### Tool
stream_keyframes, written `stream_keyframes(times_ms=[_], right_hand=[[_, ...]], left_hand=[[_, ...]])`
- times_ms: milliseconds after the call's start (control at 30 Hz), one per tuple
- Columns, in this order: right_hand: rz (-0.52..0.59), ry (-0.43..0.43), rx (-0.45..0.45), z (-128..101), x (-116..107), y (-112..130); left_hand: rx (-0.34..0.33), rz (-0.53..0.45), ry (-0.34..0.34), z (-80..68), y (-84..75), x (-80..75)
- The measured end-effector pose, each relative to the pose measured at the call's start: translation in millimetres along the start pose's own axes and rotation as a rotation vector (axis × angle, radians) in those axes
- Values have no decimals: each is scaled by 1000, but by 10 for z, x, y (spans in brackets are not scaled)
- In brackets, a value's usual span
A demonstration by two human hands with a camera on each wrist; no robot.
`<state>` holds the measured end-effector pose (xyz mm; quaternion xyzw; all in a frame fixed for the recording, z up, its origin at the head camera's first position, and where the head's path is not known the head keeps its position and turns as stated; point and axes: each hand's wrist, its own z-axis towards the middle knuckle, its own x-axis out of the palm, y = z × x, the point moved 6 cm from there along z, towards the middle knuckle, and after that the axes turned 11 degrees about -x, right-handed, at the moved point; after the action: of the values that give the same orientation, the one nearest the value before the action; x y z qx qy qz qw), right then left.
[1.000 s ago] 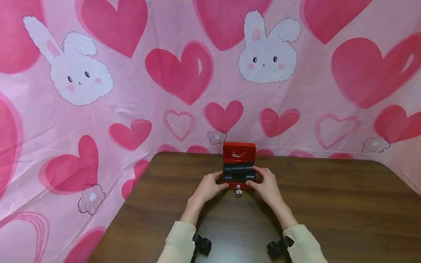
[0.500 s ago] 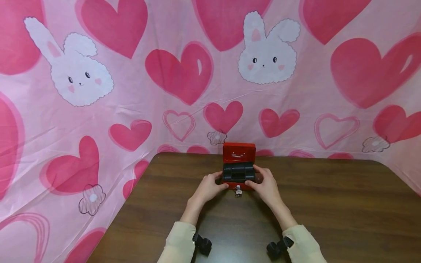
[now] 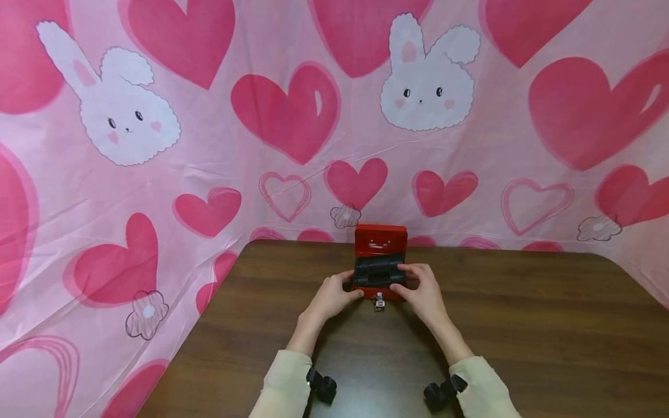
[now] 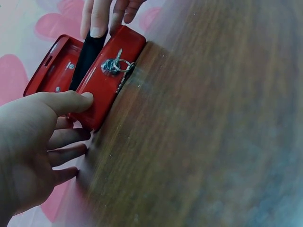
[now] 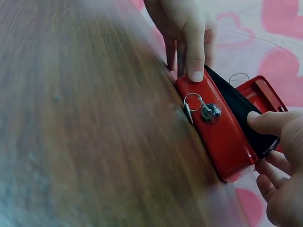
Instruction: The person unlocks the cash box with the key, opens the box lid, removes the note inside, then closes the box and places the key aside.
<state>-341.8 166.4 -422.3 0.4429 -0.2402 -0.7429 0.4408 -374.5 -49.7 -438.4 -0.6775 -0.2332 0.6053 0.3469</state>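
Our left hand and right hand grip the open red cash box at its left and right ends, our right thumb on its black tray.

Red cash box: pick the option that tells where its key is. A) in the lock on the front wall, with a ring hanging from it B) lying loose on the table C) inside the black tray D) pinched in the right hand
A: on the red cash box the key sits in the front-wall lock with its ring hanging, while both hands grip the box's ends.
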Motion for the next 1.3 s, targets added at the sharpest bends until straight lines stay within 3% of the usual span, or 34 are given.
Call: stream_keyframes(times_ms=[267,533,933,1300], right_hand=[[-61,-91,-122,-20,-28,58],[-52,-54,-43,3,-65,11],[32,-131,-113,10,-256,-41],[93,-104,-115,26,-490,-79]], left_hand=[[-2,25,-13,-11,5,-1],[16,12,-20,-5,-2,0],[15,27,-15,-6,9,20],[28,11,-2,-19,20,7]])
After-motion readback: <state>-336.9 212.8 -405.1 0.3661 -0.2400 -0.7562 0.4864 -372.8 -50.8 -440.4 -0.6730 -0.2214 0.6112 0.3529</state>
